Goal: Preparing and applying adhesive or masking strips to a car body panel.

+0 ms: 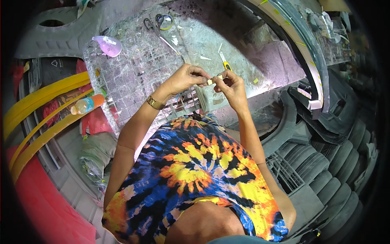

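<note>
Both of my hands meet over the near edge of the worktable, pinching a small pale piece (210, 81) between the fingertips. My left hand (191, 77), with a gold watch (155, 102) on its wrist, is closed on the piece's left side. From the right, my right hand (230, 86) grips the same piece with thumb and forefinger. Its exact kind is too small to make out; it looks like a scrap of tape or paper. Just beyond my right hand lies a yellow utility knife (226, 65) with its blade out.
Scissors (156, 27) and a roll of tape (167, 22) lie at the back of the worktable (134, 73), near a purple spray bottle (109, 46). A long curved trim (310, 61) arches along the right. An orange-and-blue bottle (87, 104) rests by yellow curved strips (48, 91) at left.
</note>
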Tool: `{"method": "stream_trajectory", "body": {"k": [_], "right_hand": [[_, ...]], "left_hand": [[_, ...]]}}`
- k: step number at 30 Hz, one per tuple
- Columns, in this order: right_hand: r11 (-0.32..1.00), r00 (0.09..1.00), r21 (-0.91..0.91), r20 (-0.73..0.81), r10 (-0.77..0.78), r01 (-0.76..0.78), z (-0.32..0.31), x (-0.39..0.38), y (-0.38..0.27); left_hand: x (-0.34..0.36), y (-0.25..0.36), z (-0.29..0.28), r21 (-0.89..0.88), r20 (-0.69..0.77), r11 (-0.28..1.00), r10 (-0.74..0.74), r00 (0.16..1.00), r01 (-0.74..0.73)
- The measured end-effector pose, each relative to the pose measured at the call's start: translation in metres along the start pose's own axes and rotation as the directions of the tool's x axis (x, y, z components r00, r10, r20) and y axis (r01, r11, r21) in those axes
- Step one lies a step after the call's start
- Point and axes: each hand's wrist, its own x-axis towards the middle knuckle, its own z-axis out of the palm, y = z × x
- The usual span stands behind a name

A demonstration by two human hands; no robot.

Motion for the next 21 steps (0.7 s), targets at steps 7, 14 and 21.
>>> {"method": "stream_trajectory", "body": {"k": [7,14,21], "right_hand": [[0.995,0.995,0.028,0.024,0.096,-0.096,-0.007,-0.011,0.008],[0.899,0.973,0.406,-0.086,0.214,-0.162,0.002,-0.036,0.019],[0.881,0.964,0.411,-0.022,0.266,-0.234,0.001,-0.066,0.03]], "left_hand": [[-0.004,-0.019,0.019,-0.122,-0.073,0.989,0.079,0.994,-0.087],[-0.024,-0.052,0.055,0.551,-0.265,0.77,0.527,0.807,-0.322],[-0.048,-0.061,0.068,0.472,-0.236,0.829,0.446,0.863,-0.3]]}}
